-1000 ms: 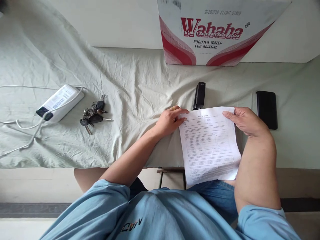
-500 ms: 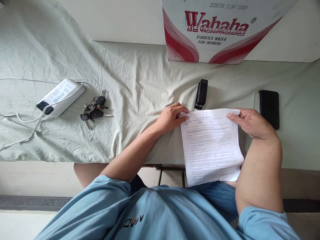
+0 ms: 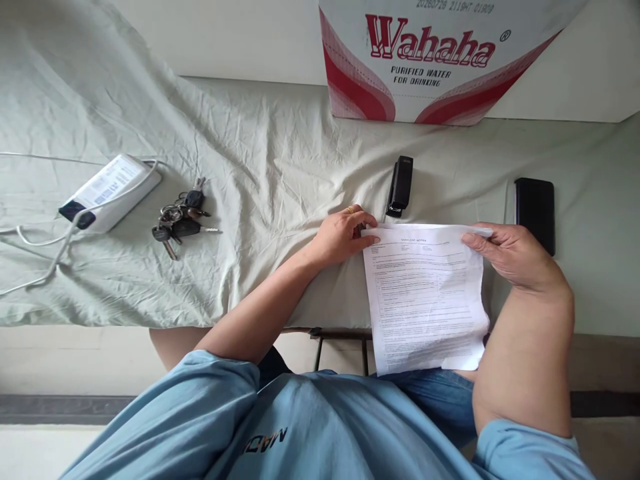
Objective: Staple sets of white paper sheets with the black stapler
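Note:
Printed paper sheets (image 3: 425, 300), white with small text, hang over the front edge of the cloth-covered table toward my lap. At their top left corner, my left hand (image 3: 345, 235) pinches them between thumb and fingers. My right hand (image 3: 517, 257) grips the top right corner, thumb on the printed face. The top edges show slightly apart, so more than one sheet seems to be there; how many I cannot tell. Just beyond the paper's top edge lies a black stapler (image 3: 401, 187), touched by neither hand.
A Wahaha water carton (image 3: 425, 93) stands at the back. Right of my right hand lies a black phone-like slab (image 3: 535, 215). On the left are a bunch of keys (image 3: 183, 220) and a white box-shaped device (image 3: 113, 193) with a white cable (image 3: 55, 263). Wrinkled pale green cloth (image 3: 260, 200) covers the table.
My right hand has shifted slightly right and toward me, with the paper's top right corner in it. My left hand keeps its hold. The whole view has shifted a little.

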Available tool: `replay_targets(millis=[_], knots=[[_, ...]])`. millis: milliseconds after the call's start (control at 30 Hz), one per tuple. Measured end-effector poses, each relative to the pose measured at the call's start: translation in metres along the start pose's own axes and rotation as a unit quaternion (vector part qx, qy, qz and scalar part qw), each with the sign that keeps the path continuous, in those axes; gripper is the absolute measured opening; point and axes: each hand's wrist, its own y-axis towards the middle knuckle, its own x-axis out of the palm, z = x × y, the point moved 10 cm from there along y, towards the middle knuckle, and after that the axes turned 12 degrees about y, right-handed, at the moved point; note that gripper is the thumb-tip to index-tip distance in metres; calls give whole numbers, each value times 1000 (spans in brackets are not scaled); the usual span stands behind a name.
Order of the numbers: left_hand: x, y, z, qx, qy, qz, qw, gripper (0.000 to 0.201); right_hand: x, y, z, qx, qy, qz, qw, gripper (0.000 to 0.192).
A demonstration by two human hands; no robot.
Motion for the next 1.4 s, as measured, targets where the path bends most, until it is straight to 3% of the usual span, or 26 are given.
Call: replay_targets(millis=[267, 467, 800, 900, 1067, 1167, 1300, 1400], knots=[[-3, -1, 5, 48, -27, 31, 998, 16, -3, 3, 12, 13, 23, 14, 1000, 51], [-8, -3, -1, 2, -86, 63, 994, 13, -5, 13, 18, -4, 48, 47, 998, 53], [-12, -3, -8, -25, -118, 80, 989, 19, -1, 18, 21, 2, 49, 39, 998, 49], [-11, -4, -9, -28, -115, 72, 990, 14, 1, 20, 21, 6, 55, 36, 998, 49], [-7, -3, 1, -2, -74, 30, 997, 37, 4, 23, 11, -25, 48, 36, 998, 49], [-7, -2, 6, 18, -71, 25, 997, 35, 12, 25, 7, -36, 51, 27, 998, 49], [-19, -3, -5, -5, -97, 94, 991, 27, 17, 23, 4, -21, 68, 25, 997, 51], [-32, -8, -28, -71, -130, 182, 972, 27, 15, 14, 13, 58, 74, -8, 996, 56]])
